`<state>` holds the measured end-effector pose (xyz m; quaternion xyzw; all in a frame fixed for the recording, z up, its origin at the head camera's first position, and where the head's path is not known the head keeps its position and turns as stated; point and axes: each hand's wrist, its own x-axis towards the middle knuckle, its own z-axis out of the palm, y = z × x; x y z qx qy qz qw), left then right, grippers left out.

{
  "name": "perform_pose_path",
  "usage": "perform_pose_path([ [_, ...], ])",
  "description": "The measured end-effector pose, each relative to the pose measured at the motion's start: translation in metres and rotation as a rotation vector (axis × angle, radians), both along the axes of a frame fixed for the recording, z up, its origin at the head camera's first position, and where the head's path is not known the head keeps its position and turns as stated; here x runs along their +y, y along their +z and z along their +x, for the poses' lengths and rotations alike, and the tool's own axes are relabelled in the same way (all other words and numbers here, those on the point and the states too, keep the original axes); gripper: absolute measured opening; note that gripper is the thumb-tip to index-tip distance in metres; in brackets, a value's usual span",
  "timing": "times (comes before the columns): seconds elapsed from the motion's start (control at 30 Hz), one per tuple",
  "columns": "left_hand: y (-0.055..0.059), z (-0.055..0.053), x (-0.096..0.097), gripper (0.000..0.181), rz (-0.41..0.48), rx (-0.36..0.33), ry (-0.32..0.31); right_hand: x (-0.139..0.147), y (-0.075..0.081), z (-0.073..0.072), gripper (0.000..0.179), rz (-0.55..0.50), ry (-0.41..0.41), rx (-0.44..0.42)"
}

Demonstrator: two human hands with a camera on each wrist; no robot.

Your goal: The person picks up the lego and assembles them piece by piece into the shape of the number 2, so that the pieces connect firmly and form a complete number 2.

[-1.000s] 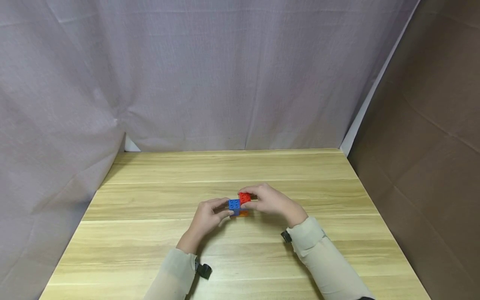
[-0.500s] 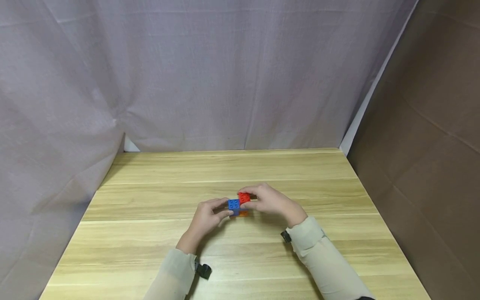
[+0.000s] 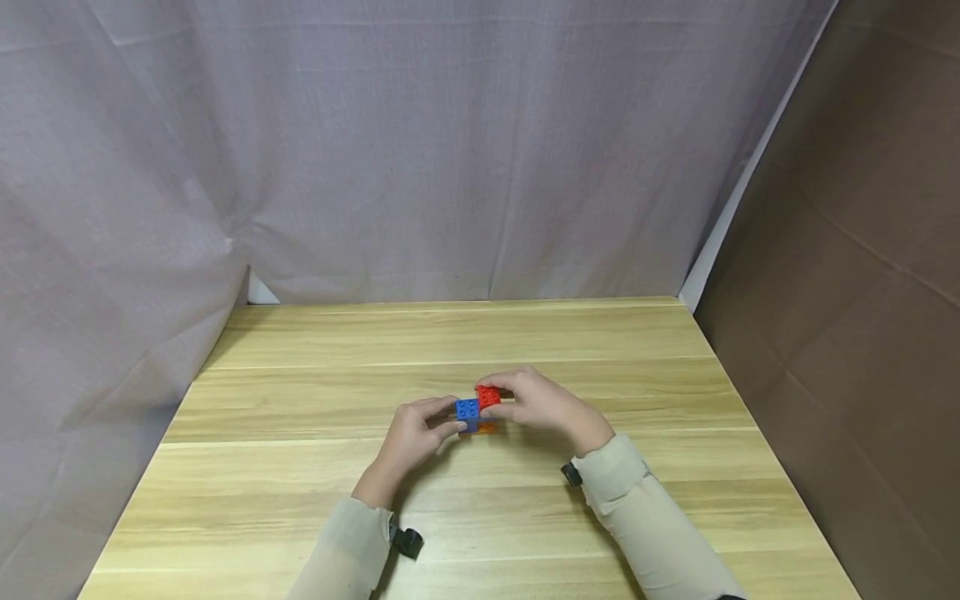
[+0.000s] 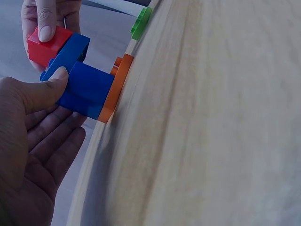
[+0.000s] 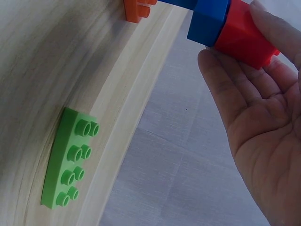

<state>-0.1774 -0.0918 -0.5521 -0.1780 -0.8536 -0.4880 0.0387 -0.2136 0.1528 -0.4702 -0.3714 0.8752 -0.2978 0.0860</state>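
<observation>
A small stack of toy building bricks stands on the wooden table (image 3: 480, 500). At its base is a flat orange brick (image 4: 117, 84), with a blue brick (image 4: 89, 92) on it. A second blue brick (image 4: 75, 49) sits higher and juts out toward the right hand. On the jutting part sits a red brick (image 5: 244, 40). My left hand (image 3: 415, 432) pinches the blue bricks from the left, thumb at their near side. Pinched between thumb and fingers of my right hand (image 3: 542, 404) is the red brick. In the head view, the fingers partly cover the stack.
A flat light green brick (image 5: 63, 160) with several studs lies on the table below the right hand, hidden in the head view. Grey cloth (image 3: 375, 150) hangs behind the table, and a brown panel (image 3: 847, 317) stands along the right side.
</observation>
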Motion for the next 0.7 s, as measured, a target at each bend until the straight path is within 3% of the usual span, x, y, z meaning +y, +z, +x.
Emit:
perform_pose_path([
  [0.7,-0.0004,-0.0003,-0.0002,0.044,0.011,0.022,-0.003,0.001,-0.0004,0.0001,0.043,0.01,-0.029,-0.012],
])
